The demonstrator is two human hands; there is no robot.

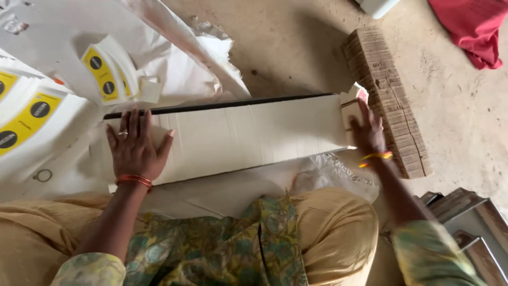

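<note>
On the white stack [238, 135], both hands press its ends.

The right hand [369, 132] is motion-blurred; the red cloth [472, 26] is cut off.

Soft even daylight, no glare. My right hand [369, 132] is motion-blurred; my left hand [136, 145] is sharp. Faint shadow lies on the dusty concrete floor [296, 47]. Frame corners smear slightly.
</note>
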